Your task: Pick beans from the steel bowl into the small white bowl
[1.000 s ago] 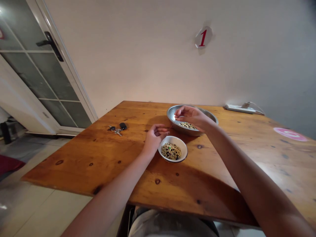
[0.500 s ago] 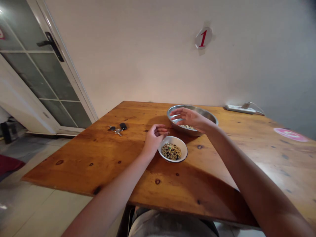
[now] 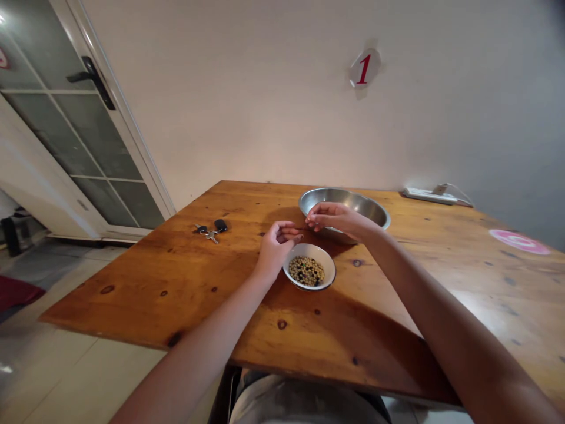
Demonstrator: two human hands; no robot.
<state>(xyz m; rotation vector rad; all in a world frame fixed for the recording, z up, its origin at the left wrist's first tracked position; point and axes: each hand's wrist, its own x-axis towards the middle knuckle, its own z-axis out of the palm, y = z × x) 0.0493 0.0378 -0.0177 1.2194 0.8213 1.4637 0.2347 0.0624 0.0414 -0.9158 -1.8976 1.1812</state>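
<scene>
One wooden table (image 3: 145, 282) stands against a white wall (image 3: 229, 100), with a glass-paned door (image 3: 83, 135) to its left; a round sign (image 3: 364, 68) bearing a red 1 is stuck on the wall; a power strip (image 3: 428, 196) lies along the far table edge; a steel bowl (image 3: 344, 197) sits near the far edge, with a small white bowl (image 3: 309, 247) just in front, holding mixed beans (image 3: 306, 271); car keys (image 3: 209, 232) lie well left of both; the person's right hand (image 3: 339, 219) hovers over the steel bowl, fingertips pinched together; the left hand (image 3: 277, 244) curls just beside the white bowl's rim; anything held in either would be too small to tell.
</scene>
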